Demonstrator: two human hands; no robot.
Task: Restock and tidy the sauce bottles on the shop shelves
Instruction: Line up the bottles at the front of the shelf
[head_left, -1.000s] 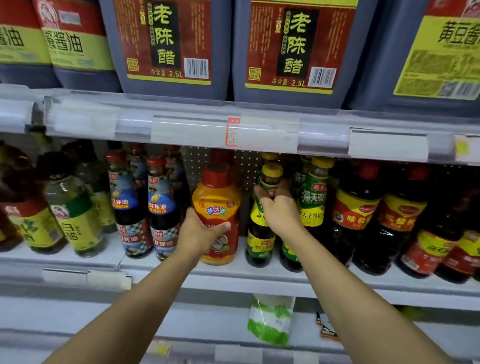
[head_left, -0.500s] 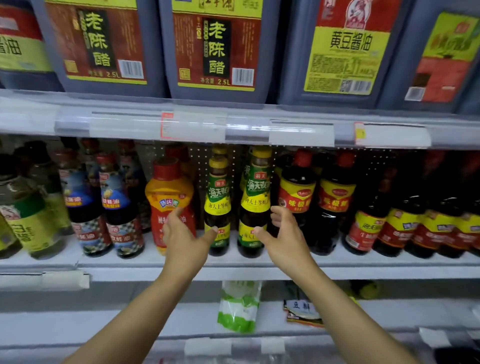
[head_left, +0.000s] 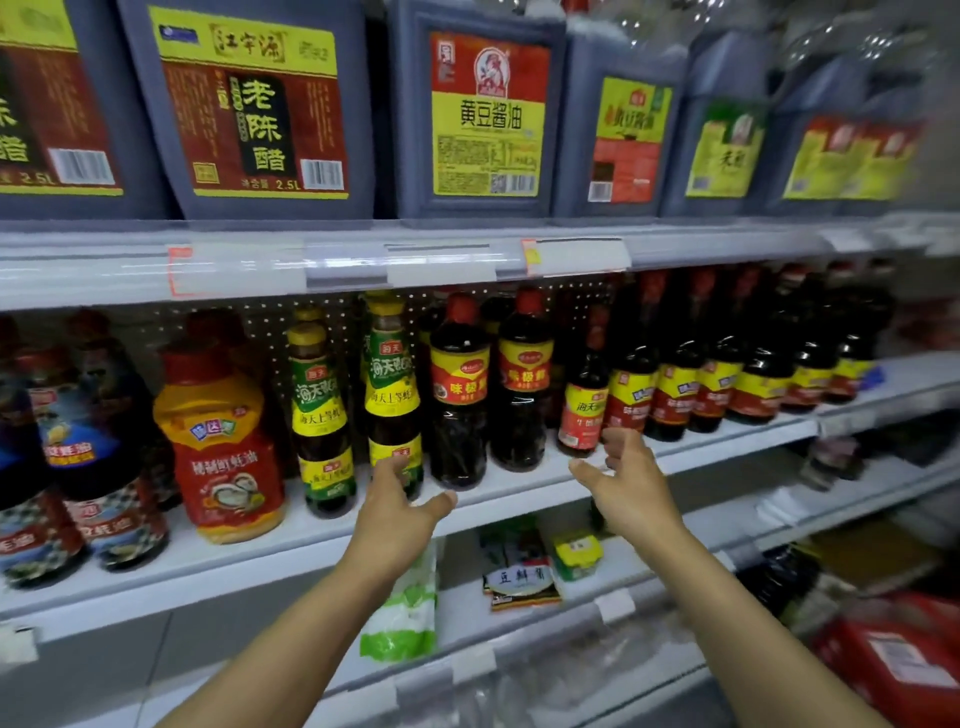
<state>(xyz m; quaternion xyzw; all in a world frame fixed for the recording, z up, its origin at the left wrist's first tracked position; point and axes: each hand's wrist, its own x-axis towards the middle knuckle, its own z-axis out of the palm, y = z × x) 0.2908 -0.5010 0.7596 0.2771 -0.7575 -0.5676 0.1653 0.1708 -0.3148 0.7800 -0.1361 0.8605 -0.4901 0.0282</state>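
The middle shelf (head_left: 519, 499) carries a row of sauce bottles. Two dark bottles with red caps and yellow-red labels (head_left: 460, 389) stand at its centre, between my hands. My left hand (head_left: 400, 509) is open, fingers spread, in front of the base of a green-labelled oyster sauce bottle (head_left: 392, 395). My right hand (head_left: 631, 483) is open too, just below a slim dark bottle with a red-yellow label (head_left: 584, 410). Neither hand holds anything. An orange squeeze bottle with a red cap (head_left: 223, 441) stands further left.
Big dark 2.5 L jugs (head_left: 260, 109) fill the top shelf. More dark bottles (head_left: 727, 374) run off to the right, blue-labelled ones (head_left: 98, 467) to the left. On the lower shelf lie a white-green bag (head_left: 402, 618) and small packets (head_left: 522, 582).
Both hands have let go of the orange bottle and a green-labelled bottle and shifted right along the shelf. The view has panned right as well.
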